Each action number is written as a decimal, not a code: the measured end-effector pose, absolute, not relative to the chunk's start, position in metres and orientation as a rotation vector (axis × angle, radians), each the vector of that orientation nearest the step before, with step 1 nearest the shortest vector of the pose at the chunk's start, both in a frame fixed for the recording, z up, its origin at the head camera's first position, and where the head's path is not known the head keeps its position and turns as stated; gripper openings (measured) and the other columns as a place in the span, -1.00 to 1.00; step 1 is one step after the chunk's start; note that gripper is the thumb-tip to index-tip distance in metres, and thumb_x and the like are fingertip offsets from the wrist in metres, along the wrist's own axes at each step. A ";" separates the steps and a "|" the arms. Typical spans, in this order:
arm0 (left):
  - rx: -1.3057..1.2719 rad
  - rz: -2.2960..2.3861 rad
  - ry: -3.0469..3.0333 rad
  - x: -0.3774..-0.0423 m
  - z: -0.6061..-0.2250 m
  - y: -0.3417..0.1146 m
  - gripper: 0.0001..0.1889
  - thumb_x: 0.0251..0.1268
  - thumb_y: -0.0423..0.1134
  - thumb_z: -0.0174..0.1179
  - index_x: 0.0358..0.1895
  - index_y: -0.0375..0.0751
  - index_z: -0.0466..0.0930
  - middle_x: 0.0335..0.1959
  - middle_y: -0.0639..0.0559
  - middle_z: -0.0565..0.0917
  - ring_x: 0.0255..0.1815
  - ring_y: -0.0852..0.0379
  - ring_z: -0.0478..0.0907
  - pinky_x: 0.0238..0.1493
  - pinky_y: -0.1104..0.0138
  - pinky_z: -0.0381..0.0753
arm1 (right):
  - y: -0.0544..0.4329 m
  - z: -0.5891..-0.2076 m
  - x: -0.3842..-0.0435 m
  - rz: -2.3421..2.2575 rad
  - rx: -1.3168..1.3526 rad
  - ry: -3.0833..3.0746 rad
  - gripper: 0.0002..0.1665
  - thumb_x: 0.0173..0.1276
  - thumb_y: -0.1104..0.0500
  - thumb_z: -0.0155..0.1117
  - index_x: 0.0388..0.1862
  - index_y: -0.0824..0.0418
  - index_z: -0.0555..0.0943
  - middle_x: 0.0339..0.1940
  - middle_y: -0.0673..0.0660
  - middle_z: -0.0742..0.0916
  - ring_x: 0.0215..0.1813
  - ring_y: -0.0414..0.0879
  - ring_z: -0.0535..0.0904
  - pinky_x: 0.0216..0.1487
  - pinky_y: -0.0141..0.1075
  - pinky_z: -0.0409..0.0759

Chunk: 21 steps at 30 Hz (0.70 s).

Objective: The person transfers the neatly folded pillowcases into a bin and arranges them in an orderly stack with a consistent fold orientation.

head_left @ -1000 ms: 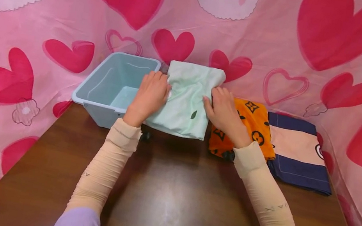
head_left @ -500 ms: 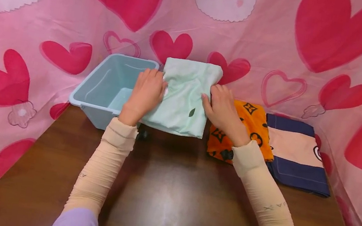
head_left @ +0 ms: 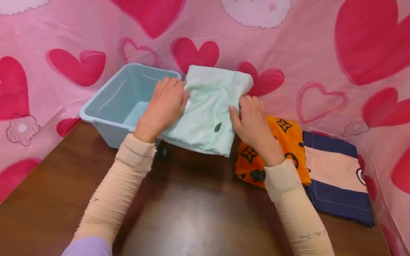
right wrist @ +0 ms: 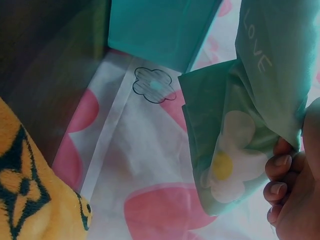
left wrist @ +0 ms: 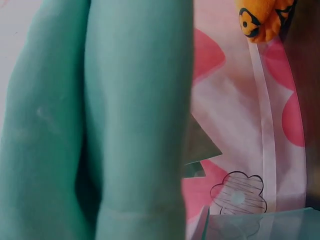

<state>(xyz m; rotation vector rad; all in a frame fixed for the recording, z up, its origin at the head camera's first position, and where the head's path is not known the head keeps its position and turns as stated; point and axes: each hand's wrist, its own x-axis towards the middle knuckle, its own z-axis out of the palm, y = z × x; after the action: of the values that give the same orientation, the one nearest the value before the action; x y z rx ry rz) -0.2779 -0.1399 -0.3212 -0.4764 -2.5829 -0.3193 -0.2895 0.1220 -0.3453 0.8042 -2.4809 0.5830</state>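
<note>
A mint-green folded cloth (head_left: 207, 110) hangs between my two hands, raised above the table in the head view. My left hand (head_left: 166, 104) grips its left edge, and my right hand (head_left: 252, 120) grips the right edge with the thumb on the near face. A dark leaf print shows on that face. From the right wrist, curled fingers (right wrist: 280, 175) hold the cloth's edge, beside a white flower print and the word LOVE. Green fabric (left wrist: 135, 110) fills much of the left wrist view and hides the left hand there.
A light blue plastic bin (head_left: 109, 99) stands at the back left, right by my left hand. To the right lie an orange cloth with black motifs (head_left: 284, 136) and a folded navy and peach cloth (head_left: 338, 174). A pink heart-print curtain (head_left: 303, 40) surrounds the brown table (head_left: 189, 224).
The green cloth and my left hand have shifted slightly left, and the cloth has risen a little. Over the last half second both hands keep nearly the same place and grip.
</note>
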 end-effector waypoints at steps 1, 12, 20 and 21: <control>-0.474 -0.323 -2.587 -0.278 -0.321 -0.140 -0.72 0.55 -0.22 0.04 -0.24 -0.44 0.48 -0.28 -0.28 0.51 -0.17 -0.24 0.43 -0.04 0.00 0.40 | 0.122 -0.345 -0.290 0.580 0.804 -2.476 -0.66 0.56 0.04 0.06 -0.26 0.31 0.39 -0.39 0.24 0.49 -0.26 0.13 0.37 -0.18 -0.09 0.29; -0.428 -0.334 -2.603 -0.281 -0.314 -0.144 -0.73 0.55 -0.22 0.03 -0.18 -0.45 0.47 -0.20 -0.30 0.52 -0.07 -0.25 0.42 0.02 -0.01 0.38 | 0.114 -0.335 -0.294 0.582 0.803 -2.463 -0.66 0.56 0.02 0.06 -0.24 0.31 0.42 -0.36 0.25 0.52 -0.22 0.14 0.40 -0.14 -0.06 0.35; -0.414 -0.329 -2.616 -0.282 -0.312 -0.149 -0.72 0.55 -0.22 0.02 -0.16 -0.46 0.47 -0.19 -0.32 0.52 -0.05 -0.27 0.42 0.03 -0.02 0.37 | 0.108 -0.335 -0.297 0.590 0.804 -2.471 -0.66 0.56 0.03 0.06 -0.28 0.30 0.41 -0.39 0.24 0.51 -0.25 0.13 0.40 -0.18 -0.08 0.33; -0.412 -0.331 -2.620 -0.281 -0.312 -0.149 -0.72 0.56 -0.21 0.02 -0.15 -0.46 0.47 -0.18 -0.32 0.52 -0.05 -0.27 0.42 0.04 -0.02 0.37 | 0.108 -0.335 -0.297 0.591 0.804 -2.471 -0.66 0.55 0.03 0.06 -0.28 0.30 0.41 -0.39 0.24 0.51 -0.25 0.13 0.40 -0.18 -0.08 0.33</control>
<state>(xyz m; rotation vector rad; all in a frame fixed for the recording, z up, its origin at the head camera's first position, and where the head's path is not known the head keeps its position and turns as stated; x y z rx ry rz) -0.2813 -0.1494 -0.3119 -0.4123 -2.6201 -0.3309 -0.2966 0.1076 -0.3354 0.8038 -2.4711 0.5911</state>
